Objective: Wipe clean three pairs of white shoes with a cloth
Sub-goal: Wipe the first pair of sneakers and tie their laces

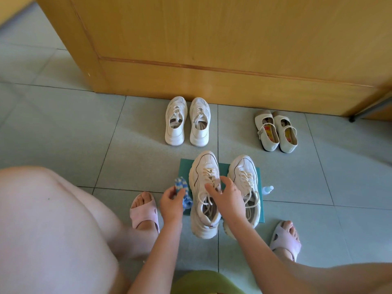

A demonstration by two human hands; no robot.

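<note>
Hands as I read them on my feed: the left hand [171, 203] grips a bunched blue-and-white checked cloth [182, 187] between thumb and fingers. The right hand [229, 198] curls its fingers onto the laces of a chunky white lace-up sneaker [203, 217], which lies between the two hands. The matching second sneaker [244, 172] sits under and just right of the right hand. Both rest on a flat teal mat [185, 166]. A small clear spray bottle [267, 189] lies right of the right hand. Beyond the hands stands a pair of white mesh sneakers [186, 124]. Beyond and right of them stands a pair of cream strap flats [275, 132].
</note>
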